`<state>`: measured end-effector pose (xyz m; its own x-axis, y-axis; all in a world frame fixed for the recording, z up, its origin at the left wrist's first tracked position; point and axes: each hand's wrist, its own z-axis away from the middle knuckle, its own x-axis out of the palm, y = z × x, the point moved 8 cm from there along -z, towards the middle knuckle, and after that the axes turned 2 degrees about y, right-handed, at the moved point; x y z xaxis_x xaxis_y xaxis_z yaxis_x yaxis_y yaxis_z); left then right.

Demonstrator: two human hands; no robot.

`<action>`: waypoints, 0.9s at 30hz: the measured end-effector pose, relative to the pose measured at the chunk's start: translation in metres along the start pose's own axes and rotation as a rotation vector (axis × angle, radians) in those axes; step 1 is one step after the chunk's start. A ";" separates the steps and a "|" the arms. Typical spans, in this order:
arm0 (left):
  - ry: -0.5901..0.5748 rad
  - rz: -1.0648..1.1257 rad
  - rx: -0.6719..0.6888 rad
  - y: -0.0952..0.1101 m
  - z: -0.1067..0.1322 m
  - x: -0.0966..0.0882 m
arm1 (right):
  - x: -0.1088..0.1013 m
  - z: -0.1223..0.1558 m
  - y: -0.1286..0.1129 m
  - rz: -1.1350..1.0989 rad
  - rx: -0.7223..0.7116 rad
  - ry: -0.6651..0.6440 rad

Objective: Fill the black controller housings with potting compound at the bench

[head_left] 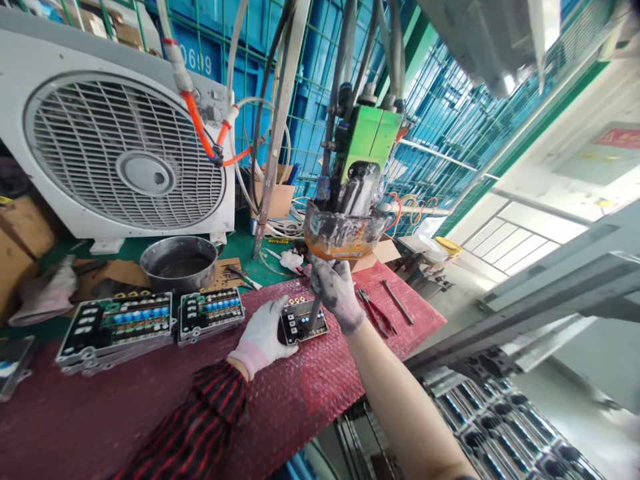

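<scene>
Two-handed: clasping PCB module (296, 323), lengthwise L–R, in L grip (263, 335); holding nozzle (315, 311) over R half w/ R grip (340, 295).

Left hand (261, 335) holds circuit module (298, 328); right hand (341, 292) grips grey nozzle (315, 309).

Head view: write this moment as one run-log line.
left hand: holds circuit module | right hand: grips dark tube over it | red pliers: on bubble-wrap mat
</scene>
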<state>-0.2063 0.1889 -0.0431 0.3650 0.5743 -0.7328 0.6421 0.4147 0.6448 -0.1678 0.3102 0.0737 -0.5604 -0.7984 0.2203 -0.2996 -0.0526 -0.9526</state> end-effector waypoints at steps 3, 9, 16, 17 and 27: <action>0.013 -0.021 0.052 0.002 -0.001 0.001 | 0.000 -0.002 -0.001 0.002 -0.004 -0.030; 0.032 -0.030 0.084 0.002 0.001 0.001 | -0.009 -0.010 0.003 0.002 -0.013 -0.015; 0.036 -0.009 0.066 0.002 0.001 0.000 | -0.018 -0.011 -0.008 0.154 -0.055 0.025; 0.026 -0.010 0.052 0.003 0.002 -0.001 | -0.017 -0.011 -0.010 0.153 -0.061 0.023; -0.143 -0.073 0.057 0.010 0.007 0.009 | 0.001 -0.015 -0.016 0.079 -0.046 -0.039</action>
<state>-0.1917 0.1930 -0.0451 0.4055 0.4361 -0.8034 0.7060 0.4089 0.5783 -0.1753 0.3195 0.0928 -0.5533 -0.8219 0.1357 -0.2917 0.0385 -0.9557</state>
